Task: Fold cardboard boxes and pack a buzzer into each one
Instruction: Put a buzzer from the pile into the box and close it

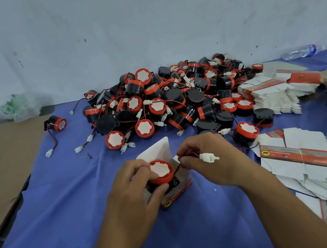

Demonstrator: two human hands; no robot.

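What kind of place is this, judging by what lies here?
Likely a hand-packing workshop: a heap of buzzers lies on the blue cloth, flat cartons are stacked at the right, and the left hand holds one buzzer in a folded box while the right hand pinches its wire.

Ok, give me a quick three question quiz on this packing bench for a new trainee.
1. True or false: the buzzer gripped by the left hand sits in the mouth of the open box.
2. What does the right hand pinch? A the red wire; B a flat carton; C a water bottle.
3. Fill in: the pile of loose buzzers lies on a ____ cloth.
Key: 1 true; 2 A; 3 blue.
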